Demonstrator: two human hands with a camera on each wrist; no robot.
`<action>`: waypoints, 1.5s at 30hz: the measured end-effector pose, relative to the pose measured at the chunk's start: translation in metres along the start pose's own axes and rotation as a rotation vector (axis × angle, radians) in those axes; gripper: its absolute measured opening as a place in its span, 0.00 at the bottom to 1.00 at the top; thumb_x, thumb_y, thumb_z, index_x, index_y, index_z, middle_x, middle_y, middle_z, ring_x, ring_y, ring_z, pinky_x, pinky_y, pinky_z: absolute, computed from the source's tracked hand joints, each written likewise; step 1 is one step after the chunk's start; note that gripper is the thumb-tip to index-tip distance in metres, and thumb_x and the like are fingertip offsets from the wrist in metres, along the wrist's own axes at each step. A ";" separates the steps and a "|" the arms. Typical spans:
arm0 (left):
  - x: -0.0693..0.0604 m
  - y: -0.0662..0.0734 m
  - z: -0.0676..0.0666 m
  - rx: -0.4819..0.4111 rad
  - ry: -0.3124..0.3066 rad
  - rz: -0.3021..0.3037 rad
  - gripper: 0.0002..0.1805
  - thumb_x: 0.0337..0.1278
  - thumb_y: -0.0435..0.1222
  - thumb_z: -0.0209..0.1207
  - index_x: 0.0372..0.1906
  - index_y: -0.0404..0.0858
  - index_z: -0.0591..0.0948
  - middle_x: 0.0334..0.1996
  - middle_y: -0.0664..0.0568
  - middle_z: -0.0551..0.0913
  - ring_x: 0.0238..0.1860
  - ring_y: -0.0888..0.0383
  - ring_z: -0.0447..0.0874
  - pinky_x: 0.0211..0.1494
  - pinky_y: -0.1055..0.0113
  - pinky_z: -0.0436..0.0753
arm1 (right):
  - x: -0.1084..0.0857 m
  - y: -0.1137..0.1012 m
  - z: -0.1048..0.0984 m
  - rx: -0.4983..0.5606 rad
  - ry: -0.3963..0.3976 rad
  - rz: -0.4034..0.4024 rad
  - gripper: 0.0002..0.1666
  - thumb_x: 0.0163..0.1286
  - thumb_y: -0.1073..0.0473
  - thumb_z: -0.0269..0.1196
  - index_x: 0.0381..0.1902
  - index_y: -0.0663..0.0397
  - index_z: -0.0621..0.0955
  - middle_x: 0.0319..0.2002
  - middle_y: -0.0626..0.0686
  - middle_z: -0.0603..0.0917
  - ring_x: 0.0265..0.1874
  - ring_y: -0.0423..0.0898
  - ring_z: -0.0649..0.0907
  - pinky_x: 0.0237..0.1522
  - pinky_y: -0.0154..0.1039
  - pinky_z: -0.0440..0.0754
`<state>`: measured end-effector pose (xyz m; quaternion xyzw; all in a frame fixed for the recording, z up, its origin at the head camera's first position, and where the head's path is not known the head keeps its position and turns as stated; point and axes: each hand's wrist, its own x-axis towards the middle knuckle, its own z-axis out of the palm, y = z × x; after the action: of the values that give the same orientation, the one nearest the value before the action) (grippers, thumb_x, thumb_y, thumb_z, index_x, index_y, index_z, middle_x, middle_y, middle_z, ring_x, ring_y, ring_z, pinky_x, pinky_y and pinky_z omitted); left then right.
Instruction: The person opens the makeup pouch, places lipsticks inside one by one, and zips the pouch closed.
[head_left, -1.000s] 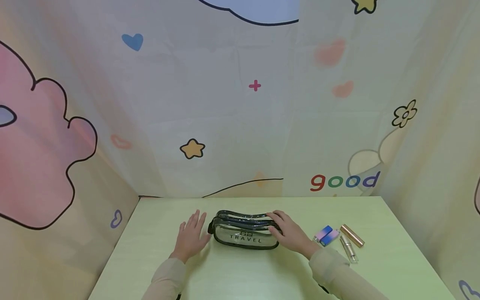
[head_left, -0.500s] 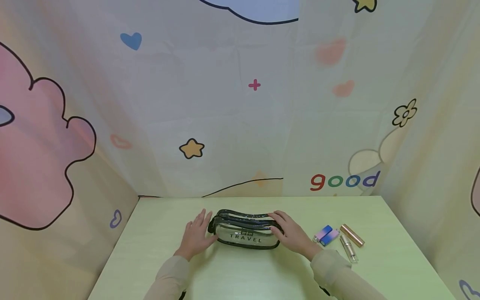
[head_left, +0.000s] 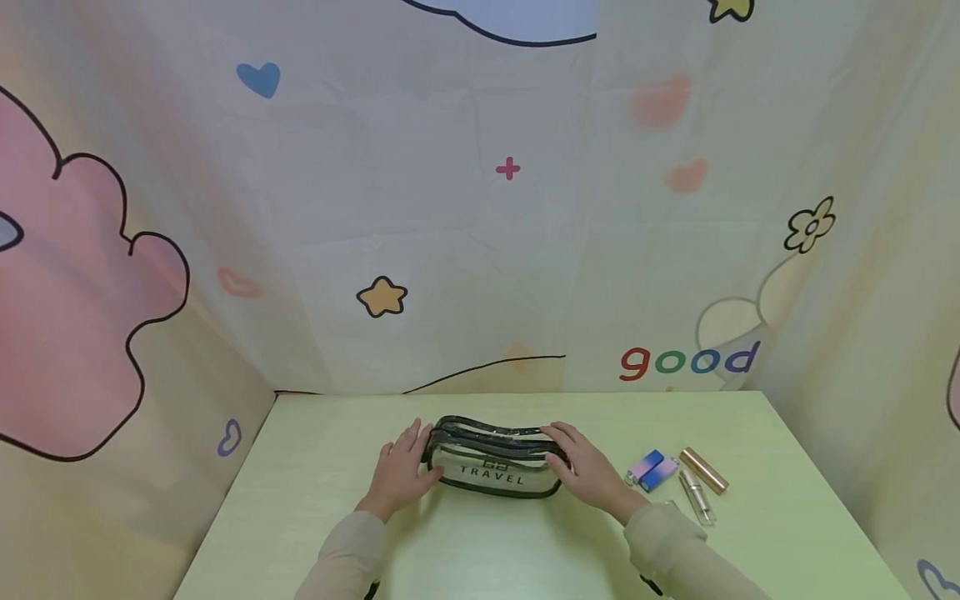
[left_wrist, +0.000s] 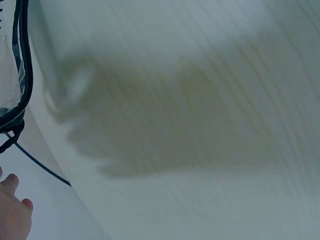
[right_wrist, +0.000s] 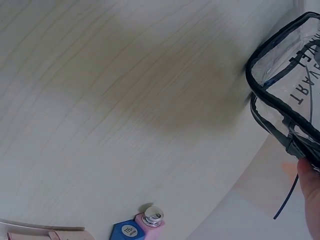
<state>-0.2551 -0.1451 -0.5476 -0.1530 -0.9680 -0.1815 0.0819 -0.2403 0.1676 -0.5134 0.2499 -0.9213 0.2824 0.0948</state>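
Pouch (head_left: 491,479), lower centre, has left hand (head_left: 401,477) and right hand (head_left: 591,477) half-curled round its ends; this grip is all we see done; tubes (head_left: 703,471) lie outside, lower right.

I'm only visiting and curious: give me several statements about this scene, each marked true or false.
1. The left hand is at one end of the pouch, the right hand at the other. True.
2. The pouch is solid red. False: it is clear and dark-edged.
3. The pouch reads TRAVEL. True.
4. The copper tube lies right of the pouch. True.
5. The right hand holds the copper tube. False: it touches the pouch.
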 end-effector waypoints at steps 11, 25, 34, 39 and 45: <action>0.002 0.004 -0.003 0.001 0.038 0.030 0.37 0.49 0.52 0.52 0.65 0.40 0.60 0.65 0.44 0.60 0.62 0.45 0.62 0.57 0.47 0.63 | -0.003 0.004 -0.001 0.029 0.018 0.015 0.26 0.64 0.54 0.53 0.60 0.52 0.67 0.60 0.56 0.68 0.56 0.54 0.71 0.53 0.52 0.71; 0.008 0.013 -0.005 -0.048 0.051 0.051 0.37 0.50 0.49 0.55 0.65 0.41 0.60 0.61 0.47 0.68 0.55 0.46 0.71 0.54 0.51 0.70 | -0.006 0.012 -0.002 0.070 0.022 0.090 0.25 0.63 0.55 0.52 0.59 0.49 0.67 0.59 0.54 0.69 0.57 0.53 0.70 0.55 0.53 0.70; 0.010 0.019 -0.006 -0.052 0.048 0.056 0.36 0.51 0.48 0.55 0.65 0.41 0.59 0.55 0.45 0.74 0.49 0.46 0.75 0.51 0.52 0.73 | -0.008 0.015 -0.005 0.074 0.037 0.106 0.25 0.62 0.56 0.53 0.58 0.50 0.68 0.58 0.53 0.70 0.56 0.52 0.71 0.54 0.51 0.70; 0.009 0.026 -0.012 -0.071 0.060 0.070 0.34 0.51 0.45 0.56 0.64 0.40 0.61 0.52 0.45 0.76 0.47 0.47 0.77 0.49 0.53 0.74 | -0.010 0.017 -0.005 0.082 0.044 0.118 0.25 0.62 0.58 0.52 0.58 0.51 0.68 0.58 0.54 0.70 0.57 0.52 0.71 0.55 0.51 0.69; 0.011 0.031 -0.014 -0.066 0.063 0.082 0.33 0.52 0.43 0.55 0.64 0.40 0.61 0.55 0.46 0.74 0.48 0.47 0.76 0.51 0.54 0.74 | -0.011 0.018 -0.007 0.082 0.037 0.140 0.25 0.63 0.57 0.51 0.59 0.54 0.67 0.59 0.55 0.70 0.59 0.53 0.69 0.57 0.52 0.67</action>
<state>-0.2537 -0.1202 -0.5225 -0.1895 -0.9514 -0.2143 0.1145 -0.2396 0.1890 -0.5197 0.1831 -0.9224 0.3302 0.0817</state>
